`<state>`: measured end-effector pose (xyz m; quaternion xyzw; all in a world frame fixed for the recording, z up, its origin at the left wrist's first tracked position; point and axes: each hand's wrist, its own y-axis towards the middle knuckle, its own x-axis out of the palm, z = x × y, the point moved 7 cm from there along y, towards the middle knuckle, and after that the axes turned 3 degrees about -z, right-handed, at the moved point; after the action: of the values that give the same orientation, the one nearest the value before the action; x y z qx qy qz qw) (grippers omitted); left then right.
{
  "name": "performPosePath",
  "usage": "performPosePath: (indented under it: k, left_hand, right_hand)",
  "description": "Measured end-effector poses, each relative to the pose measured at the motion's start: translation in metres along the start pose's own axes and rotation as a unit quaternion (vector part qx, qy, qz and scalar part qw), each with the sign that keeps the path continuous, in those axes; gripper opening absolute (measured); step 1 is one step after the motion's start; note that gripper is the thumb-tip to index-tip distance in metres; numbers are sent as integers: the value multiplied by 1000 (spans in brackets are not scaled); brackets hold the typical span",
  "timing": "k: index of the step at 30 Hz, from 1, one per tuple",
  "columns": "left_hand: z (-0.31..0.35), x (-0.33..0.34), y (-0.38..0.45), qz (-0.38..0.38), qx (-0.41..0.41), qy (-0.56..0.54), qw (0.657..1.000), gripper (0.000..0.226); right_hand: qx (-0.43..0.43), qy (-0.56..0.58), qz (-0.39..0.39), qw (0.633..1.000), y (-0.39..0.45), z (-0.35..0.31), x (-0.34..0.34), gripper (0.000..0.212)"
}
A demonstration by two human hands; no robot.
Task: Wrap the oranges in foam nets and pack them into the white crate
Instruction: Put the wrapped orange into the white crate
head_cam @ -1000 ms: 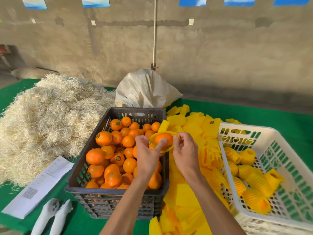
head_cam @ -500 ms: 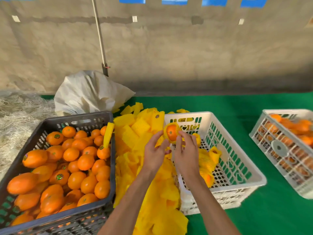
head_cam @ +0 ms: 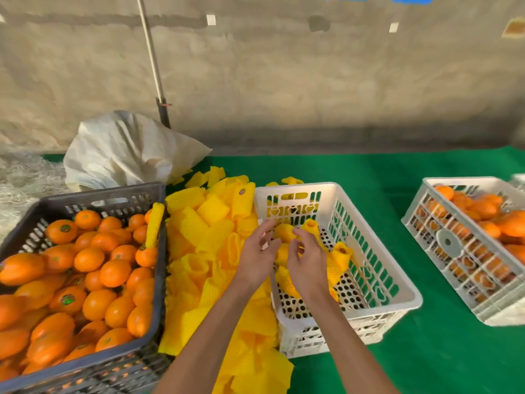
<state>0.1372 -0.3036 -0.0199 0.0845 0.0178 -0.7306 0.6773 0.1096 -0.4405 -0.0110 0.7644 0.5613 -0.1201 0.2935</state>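
Observation:
The white crate point(head_cam: 377, 260) stands right of centre and holds several oranges in yellow foam nets. Both my hands hover over its left part. My left hand point(head_cam: 257, 257) and my right hand point(head_cam: 308, 261) have their fingers spread and loosely curled. A wrapped orange point(head_cam: 284, 233) with its net tail sticking up lies just beyond the fingertips, inside the crate; neither hand grips it. A black crate point(head_cam: 159, 251) full of bare oranges point(head_cam: 113, 273) sits at the left. Between the two crates lies a pile of yellow foam nets point(head_cam: 204, 240).
A second white crate point(head_cam: 426, 223) with oranges stands at the right on the green cloth. At the back left, a white sack point(head_cam: 125, 155) and straw point(head_cam: 25, 174) lie in front of a concrete wall, where a pole point(head_cam: 153, 61) leans.
The view swung right from the black crate to the white one. My hands carried the netted orange over the rim, lowered it into the crate and opened off it.

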Motion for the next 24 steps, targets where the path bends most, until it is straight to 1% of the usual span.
performPosePath:
  k: [2,4,9,13,15,18,21,24]
  left_hand:
    - [3,-30,-7,36,5,-4,999,38]
    - [4,-68,-15,85,7,2,996,42]
    - [1,-173,-46,194,2,30,981,40]
    - [-12,-244,-78,253,-18,55,966,37]
    - [-21,-274,-91,269,-30,66,960,38]
    - [-33,-310,-103,276,-56,82,956,40]
    - [-42,-342,-108,287,-66,99,951,40]
    - [-56,-363,-103,288,-95,106,947,45]
  right_hand:
    - [-24,13,-24,999,1,-15,23,29]
    - [-48,24,-64,996,0,-35,53,29]
    - [-101,43,-145,983,-12,-92,133,29]
    - [-130,18,-189,973,-26,-138,191,33]
    - [-138,-6,-216,967,-30,-155,219,37]
    - [-112,-32,-255,960,-26,-166,257,44]
    - [-75,-74,-289,952,-15,-168,291,51]
    - [-35,-104,-301,947,-4,-167,309,59]
